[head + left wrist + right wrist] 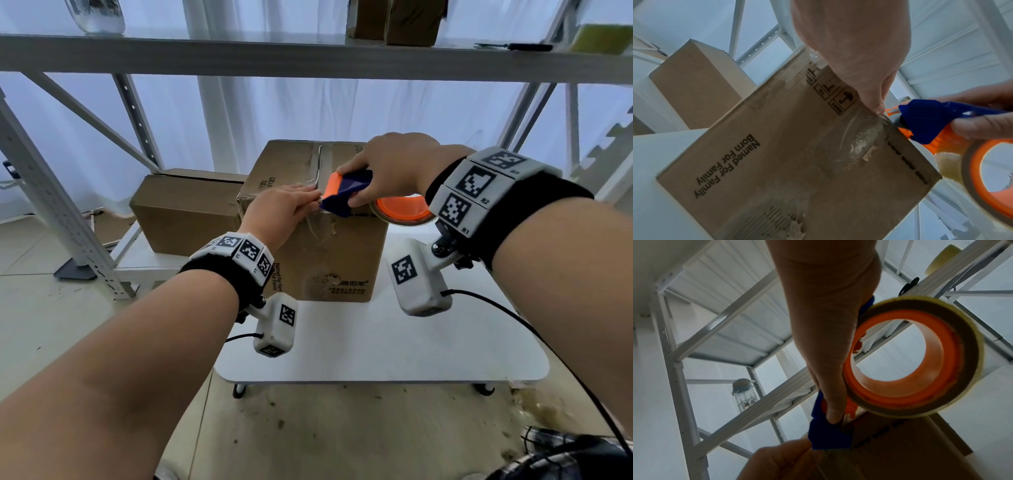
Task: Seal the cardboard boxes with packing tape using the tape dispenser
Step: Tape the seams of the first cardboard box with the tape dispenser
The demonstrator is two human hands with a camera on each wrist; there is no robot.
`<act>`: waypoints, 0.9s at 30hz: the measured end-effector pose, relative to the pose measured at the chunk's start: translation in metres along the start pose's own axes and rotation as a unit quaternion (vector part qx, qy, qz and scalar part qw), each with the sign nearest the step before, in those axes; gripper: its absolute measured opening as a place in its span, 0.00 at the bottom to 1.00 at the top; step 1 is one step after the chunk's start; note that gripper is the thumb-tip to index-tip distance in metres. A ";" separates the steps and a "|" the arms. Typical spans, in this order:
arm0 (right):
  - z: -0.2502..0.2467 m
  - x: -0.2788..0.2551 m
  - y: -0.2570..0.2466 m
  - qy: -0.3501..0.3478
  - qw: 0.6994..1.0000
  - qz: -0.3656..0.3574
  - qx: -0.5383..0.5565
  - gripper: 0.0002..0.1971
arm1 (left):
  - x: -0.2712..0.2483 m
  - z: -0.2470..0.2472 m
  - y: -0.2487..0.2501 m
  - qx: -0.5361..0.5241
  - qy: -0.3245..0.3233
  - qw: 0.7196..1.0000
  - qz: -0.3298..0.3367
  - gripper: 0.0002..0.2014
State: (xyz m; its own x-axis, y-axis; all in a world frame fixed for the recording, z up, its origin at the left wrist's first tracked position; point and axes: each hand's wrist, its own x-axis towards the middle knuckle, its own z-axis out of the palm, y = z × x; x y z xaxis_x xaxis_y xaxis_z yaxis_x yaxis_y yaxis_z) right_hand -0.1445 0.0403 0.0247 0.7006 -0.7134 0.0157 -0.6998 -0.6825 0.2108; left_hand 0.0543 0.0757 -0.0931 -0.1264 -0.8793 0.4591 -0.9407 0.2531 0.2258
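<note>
1. Box (308,212) at table (376,342) centre, spare box (185,212) at its 9 o'clock.
2. Right hand (394,168) grips tape dispenser (346,192) at near top edge; left hand (277,209) flat, pressing tape.
3. Next: probably cut the tape (blade hidden).

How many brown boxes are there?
3. One box sits on the white table under both hands. A second box lies behind it to the left. A third box is up on the shelf, partly cut off.
</note>
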 end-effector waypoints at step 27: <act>0.018 -0.021 0.024 0.016 0.999 0.021 0.046 0.31 | -0.018 -0.016 -0.014 0.016 0.031 0.995 -0.091 0.18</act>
State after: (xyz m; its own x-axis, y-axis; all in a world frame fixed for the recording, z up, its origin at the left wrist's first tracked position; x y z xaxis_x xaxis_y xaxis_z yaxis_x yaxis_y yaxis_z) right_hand -0.1783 0.0358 0.0123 0.6739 -0.7368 0.0550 -0.7371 -0.6653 0.1187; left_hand 0.0745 0.0949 -0.0911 0.0660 -0.8831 0.4646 -0.9561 0.0772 0.2826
